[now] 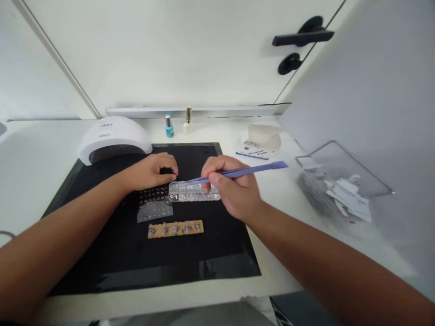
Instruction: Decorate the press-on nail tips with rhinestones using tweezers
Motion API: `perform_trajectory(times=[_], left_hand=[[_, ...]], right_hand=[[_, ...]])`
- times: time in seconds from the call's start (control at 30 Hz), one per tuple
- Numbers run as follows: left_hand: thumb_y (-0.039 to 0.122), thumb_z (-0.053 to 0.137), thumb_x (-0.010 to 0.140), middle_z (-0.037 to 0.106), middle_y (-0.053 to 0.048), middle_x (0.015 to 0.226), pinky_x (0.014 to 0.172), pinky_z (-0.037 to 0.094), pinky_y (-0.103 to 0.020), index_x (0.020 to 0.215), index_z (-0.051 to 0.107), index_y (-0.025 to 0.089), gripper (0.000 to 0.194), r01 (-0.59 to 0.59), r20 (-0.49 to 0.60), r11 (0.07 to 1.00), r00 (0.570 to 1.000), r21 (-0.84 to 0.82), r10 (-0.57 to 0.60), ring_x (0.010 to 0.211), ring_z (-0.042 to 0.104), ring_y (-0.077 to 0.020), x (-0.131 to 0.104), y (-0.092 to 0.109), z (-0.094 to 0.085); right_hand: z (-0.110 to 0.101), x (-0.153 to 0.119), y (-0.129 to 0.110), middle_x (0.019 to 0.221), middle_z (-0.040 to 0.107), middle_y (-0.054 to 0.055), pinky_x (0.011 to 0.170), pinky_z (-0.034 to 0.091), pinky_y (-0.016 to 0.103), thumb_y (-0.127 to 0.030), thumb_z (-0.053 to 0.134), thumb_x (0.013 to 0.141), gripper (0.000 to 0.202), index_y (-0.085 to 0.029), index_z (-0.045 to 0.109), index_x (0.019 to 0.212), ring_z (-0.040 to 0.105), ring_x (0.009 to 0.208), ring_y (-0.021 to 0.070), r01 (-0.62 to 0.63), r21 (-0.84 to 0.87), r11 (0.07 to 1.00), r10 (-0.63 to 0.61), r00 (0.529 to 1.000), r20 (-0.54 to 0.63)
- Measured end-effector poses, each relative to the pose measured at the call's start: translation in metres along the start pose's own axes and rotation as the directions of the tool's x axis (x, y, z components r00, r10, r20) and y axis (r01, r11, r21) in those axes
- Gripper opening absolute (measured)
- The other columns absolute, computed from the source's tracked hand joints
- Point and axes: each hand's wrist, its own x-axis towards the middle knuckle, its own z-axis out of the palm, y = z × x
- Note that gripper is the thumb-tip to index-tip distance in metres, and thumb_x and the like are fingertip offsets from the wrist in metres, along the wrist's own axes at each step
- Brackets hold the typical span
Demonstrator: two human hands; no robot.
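Right hand [234, 185]: grip closed around slim purple tweezers [253, 170], tips over the clear plastic compartmented case [190, 192] of small glittering bits [199, 197], set on a flat black mat [220, 253]. Left hand [152, 171]: loosely curled beside case; cannot tell if holding anything. Risk: tips snagging a divider could tip the case, scattering bits; over-squeezing could flick one away.

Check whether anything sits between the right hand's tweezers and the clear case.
Nothing visible. The tweezers in the right hand point at the far row of the case; the left hand is by its left end, out of the way. Can't tell if a clear lid covers it.
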Motion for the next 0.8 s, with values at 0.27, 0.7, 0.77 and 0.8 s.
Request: perform_trajectory(times=[0.27, 0.7, 0.77, 0.8], left_hand=[[0.015, 0.065, 0.085, 0.068, -0.001, 0.08, 0.069, 0.047, -0.033, 0.086, 0.069, 0.024, 0.01, 0.067, -0.519, 0.973, 0.852, 0.222, 0.06, 0.073, 0.06, -0.0189, -0.062, -0.034, -0.038], [0.024, 0.058, 0.093, 0.068, -0.006, 0.081, 0.071, 0.054, -0.03, 0.084, 0.067, 0.019, 0.014, -0.278, -0.052, 0.956, 0.96, -0.088, 0.275, 0.077, 0.064, -0.0176, 0.0, -0.005, 0.017], [0.025, 0.062, 0.092, 0.069, -0.007, 0.088, 0.077, 0.054, -0.032, 0.088, 0.069, 0.018, 0.011, -0.28, 0.006, 0.953, 0.959, -0.116, 0.282, 0.083, 0.064, -0.0191, -0.003, -0.009, 0.015], [0.026, 0.064, 0.091, 0.069, -0.008, 0.09, 0.079, 0.054, -0.033, 0.09, 0.07, 0.018, 0.01, -0.277, 0.032, 0.953, 0.959, -0.125, 0.283, 0.085, 0.064, -0.0195, -0.004, -0.01, 0.014]], right_hand=[[-0.009, -0.001, 0.037, 0.068, 0.062, -0.002, 0.053, 0.044, 0.024, -0.027, 0.067, 0.091, 0.016, -0.018, 0.068, 0.079, 0.056, 0.058, 0.0099, -0.1, -0.038, 0.994, 0.103, 0.993, 0.066], [-0.013, 0.001, 0.047, 0.061, 0.06, -0.002, 0.049, 0.043, 0.024, -0.032, 0.071, 0.088, 0.019, -0.019, 0.066, 0.075, 0.055, 0.053, 0.0112, -0.13, 0.027, 0.991, 0.13, 0.991, -0.006], [-0.013, -0.001, 0.047, 0.06, 0.059, -0.002, 0.049, 0.043, 0.024, -0.031, 0.069, 0.09, 0.019, -0.019, 0.066, 0.076, 0.055, 0.054, 0.0118, -0.115, 0.006, 0.993, 0.115, 0.993, 0.014], [-0.013, -0.001, 0.046, 0.061, 0.059, -0.001, 0.049, 0.043, 0.024, -0.03, 0.067, 0.091, 0.019, -0.019, 0.066, 0.076, 0.054, 0.054, 0.012, -0.106, -0.009, 0.994, 0.106, 0.994, 0.027]])
